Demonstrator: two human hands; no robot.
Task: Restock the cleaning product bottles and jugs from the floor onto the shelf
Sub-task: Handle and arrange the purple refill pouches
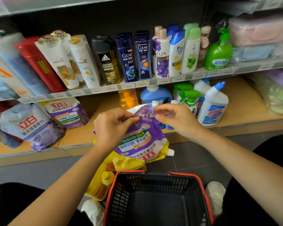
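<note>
A purple detergent refill pouch hangs upside down over the lower shelf's front edge, its white spout pointing down right. My left hand pinches the pouch's upper edge between thumb and fingers. My right hand hovers at the pouch's right corner with fingers loosely curled; a blue bottle shows through the gap between thumb and forefinger. Beneath the pouch, yellow jugs of orange liquid stand on the floor.
On the lower shelf lie two similar pouches at the left, with an orange bottle, a blue jug, green spray bottles and white cleaner bottles at the right. A black basket with a red rim sits on the floor between my shoes.
</note>
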